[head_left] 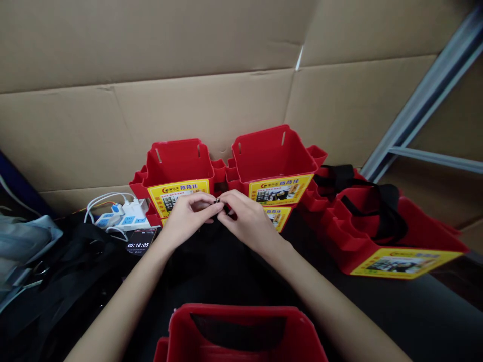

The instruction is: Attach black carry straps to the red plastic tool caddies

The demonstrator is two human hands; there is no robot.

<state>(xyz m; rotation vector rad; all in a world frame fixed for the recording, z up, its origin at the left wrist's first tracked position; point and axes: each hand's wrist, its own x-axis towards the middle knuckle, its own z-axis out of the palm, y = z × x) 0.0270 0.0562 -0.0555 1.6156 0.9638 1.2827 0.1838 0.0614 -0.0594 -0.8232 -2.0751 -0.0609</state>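
My left hand (187,215) and my right hand (252,221) meet in front of me, thumbs and fingertips pinched together. Between the fingertips is a small dark piece (217,201), too small to name. Just behind the hands stand two stacks of red plastic bins, the left bin (177,163) and the right bin (273,153), with yellow printed labels and slots in their back walls. Closest to me, below my wrists, is another red bin (241,309) with a black band across its inside.
On the right lies a red bin with black straps (388,216). At left are a white power strip (128,216) with plugs and cables, a phone (139,244) showing a timer, and heaped black straps (75,271). Cardboard (169,110) walls the back; a metal frame (418,105) leans at right.
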